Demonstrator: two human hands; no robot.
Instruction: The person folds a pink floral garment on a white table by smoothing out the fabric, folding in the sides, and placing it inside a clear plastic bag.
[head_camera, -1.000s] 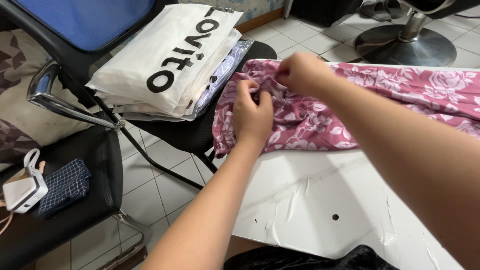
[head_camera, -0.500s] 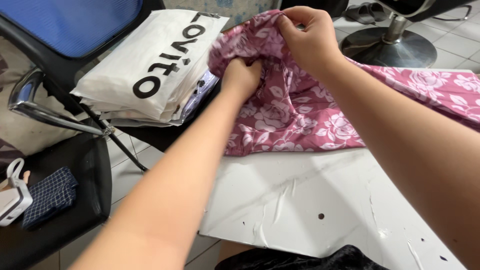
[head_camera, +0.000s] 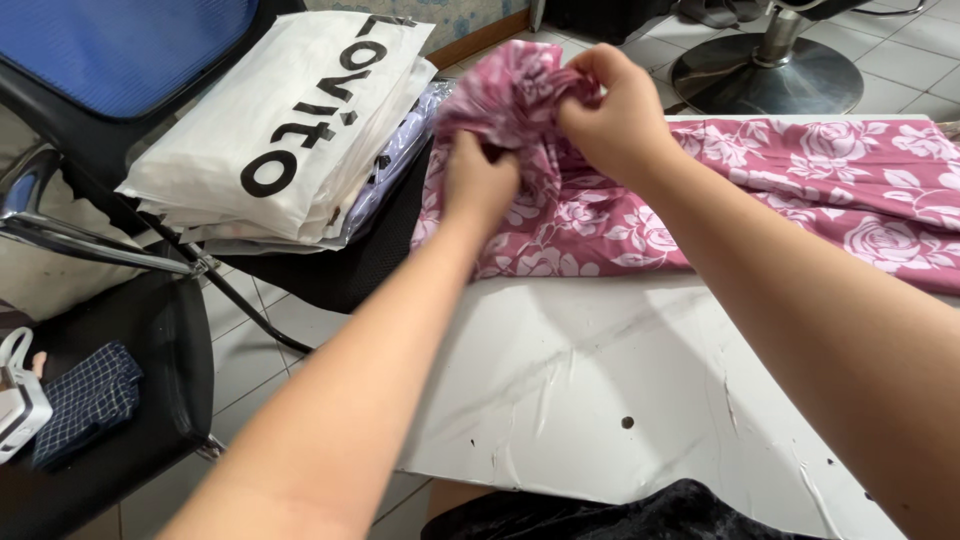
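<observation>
A pink cloth with white roses lies spread along the far side of a white table. Its left end is bunched up and lifted off the table. My left hand grips the bunch from below. My right hand pinches the top of the same bunch, fingers curled into the folds. Both forearms reach across the table from the near side.
A black chair left of the table holds a stack of white plastic bags with black lettering. A blue-backed chair stands behind. A lower black seat carries a dark checked cloth and a white device. A round metal chair base sits beyond the table.
Both hands have gathered the cloth's left end into a tighter bunch and raised it higher above the table. The rest of the cloth stays flat.
</observation>
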